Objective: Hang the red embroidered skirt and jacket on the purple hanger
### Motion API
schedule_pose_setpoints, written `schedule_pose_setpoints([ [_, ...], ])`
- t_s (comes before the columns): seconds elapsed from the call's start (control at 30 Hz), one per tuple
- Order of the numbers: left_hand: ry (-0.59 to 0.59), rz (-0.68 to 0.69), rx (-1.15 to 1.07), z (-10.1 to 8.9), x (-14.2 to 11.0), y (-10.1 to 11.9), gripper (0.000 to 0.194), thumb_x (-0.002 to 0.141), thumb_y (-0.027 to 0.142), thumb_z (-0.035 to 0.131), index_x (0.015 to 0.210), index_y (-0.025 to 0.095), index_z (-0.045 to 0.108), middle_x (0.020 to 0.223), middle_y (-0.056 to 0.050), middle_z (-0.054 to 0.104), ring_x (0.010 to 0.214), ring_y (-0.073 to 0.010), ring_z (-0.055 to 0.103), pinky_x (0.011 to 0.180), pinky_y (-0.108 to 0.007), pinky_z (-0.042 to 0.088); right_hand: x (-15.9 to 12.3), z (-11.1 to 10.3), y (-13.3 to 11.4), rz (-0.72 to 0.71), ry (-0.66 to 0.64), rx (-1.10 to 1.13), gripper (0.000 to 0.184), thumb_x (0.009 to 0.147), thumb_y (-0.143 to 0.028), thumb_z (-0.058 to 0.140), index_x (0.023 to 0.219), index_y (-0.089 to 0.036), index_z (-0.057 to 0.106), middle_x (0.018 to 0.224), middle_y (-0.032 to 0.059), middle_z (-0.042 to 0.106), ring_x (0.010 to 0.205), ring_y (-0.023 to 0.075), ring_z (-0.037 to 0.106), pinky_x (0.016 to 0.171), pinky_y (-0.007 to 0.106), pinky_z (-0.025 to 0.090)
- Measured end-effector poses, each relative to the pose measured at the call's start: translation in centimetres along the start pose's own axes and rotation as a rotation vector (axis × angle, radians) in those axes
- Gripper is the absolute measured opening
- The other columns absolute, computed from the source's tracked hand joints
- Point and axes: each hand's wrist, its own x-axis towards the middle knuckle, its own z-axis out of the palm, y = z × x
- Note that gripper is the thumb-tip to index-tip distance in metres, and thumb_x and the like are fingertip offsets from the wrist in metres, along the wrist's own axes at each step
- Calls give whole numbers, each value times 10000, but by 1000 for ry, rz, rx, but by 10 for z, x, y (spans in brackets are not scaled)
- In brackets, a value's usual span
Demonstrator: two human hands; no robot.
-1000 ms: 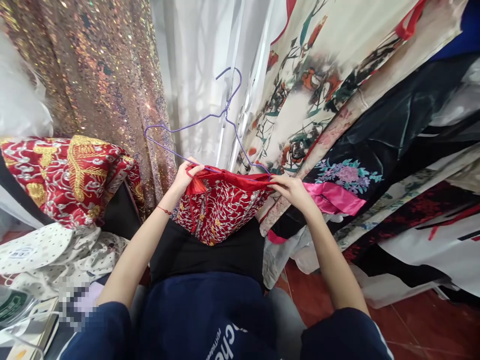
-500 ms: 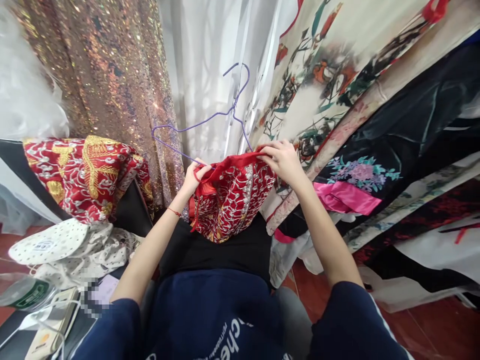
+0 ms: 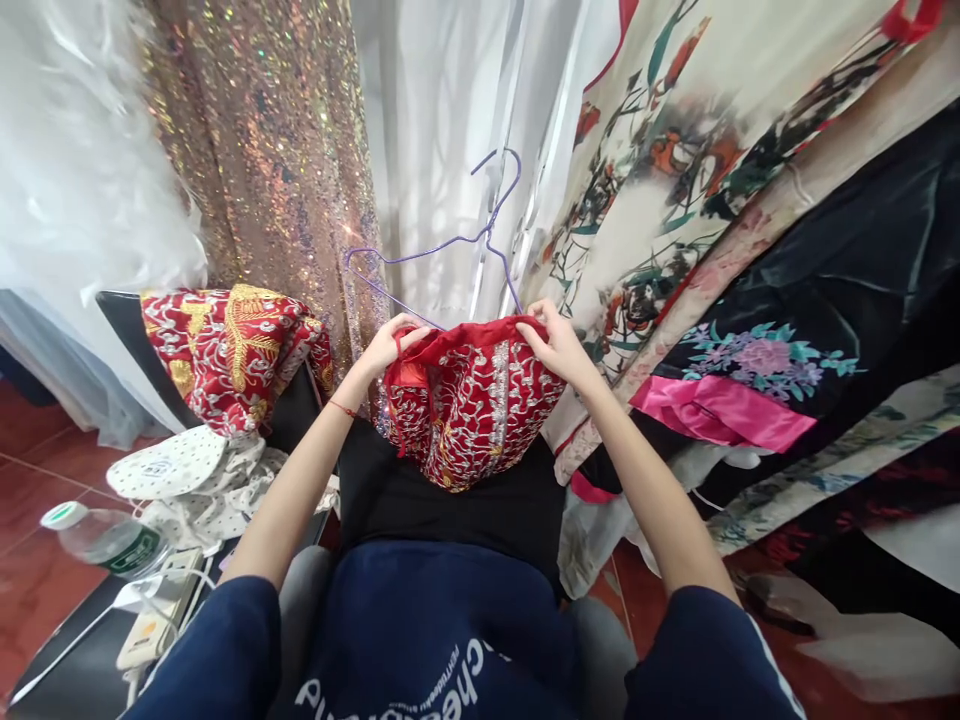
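Note:
A red garment [image 3: 469, 405] with silver and gold embroidery hangs in front of me over my lap. My left hand [image 3: 386, 345] is closed on its upper left edge, where the lower wire of a purple wire hanger [image 3: 450, 245] meets the cloth. My right hand [image 3: 555, 340] pinches the garment's upper right edge beside the hanger's right arm. The hanger's hook points up in front of a white curtain. Part of the hanger's lower wire is hidden inside the cloth.
A sequined gold curtain [image 3: 277, 170] hangs at the left. Printed robes [image 3: 712, 200] hang close at the right. A second red embroidered piece [image 3: 225, 350] lies on a black chair at the left. A plastic water bottle [image 3: 105, 540] and a power strip [image 3: 154, 625] sit at the lower left.
My right hand rose and moved left along the garment's top edge, bunching the cloth narrower on the hanger. The camera swung left, showing more floor and the bottle.

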Motion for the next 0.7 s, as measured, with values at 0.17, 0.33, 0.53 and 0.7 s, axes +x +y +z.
schedule_pose_setpoints([
  [0.17,320,196,599,-27,-51,11,209,885,354,629,1031,229,712,1043,-105,701,1053,-273,617,998,-419,447,2,6,4,10,10,-24,339,1008,-458,434,1249,-221,463,790,21,631,642,212,597,708,357,473],
  [0.33,-228,197,872,-32,-131,49,314,817,247,650,1101,332,753,1104,-99,722,1084,-300,652,961,-423,477,6,9,1,6,-9,-37,272,990,-460,442,1049,-231,575,817,61,694,700,251,629,723,371,473],
  [0.53,-438,-65,423,-26,-131,54,295,761,368,783,1049,308,764,915,-53,761,870,-239,710,854,-319,528,6,9,1,23,-40,-34,268,992,-477,430,1013,-244,561,740,37,656,662,245,601,695,368,463],
  [0.7,373,-102,292,-27,-65,-17,457,511,240,913,887,184,659,1053,-110,702,1226,-328,586,987,-357,478,6,6,3,-20,-25,-31,333,991,-553,420,982,-255,570,716,22,638,646,235,580,682,362,460],
])
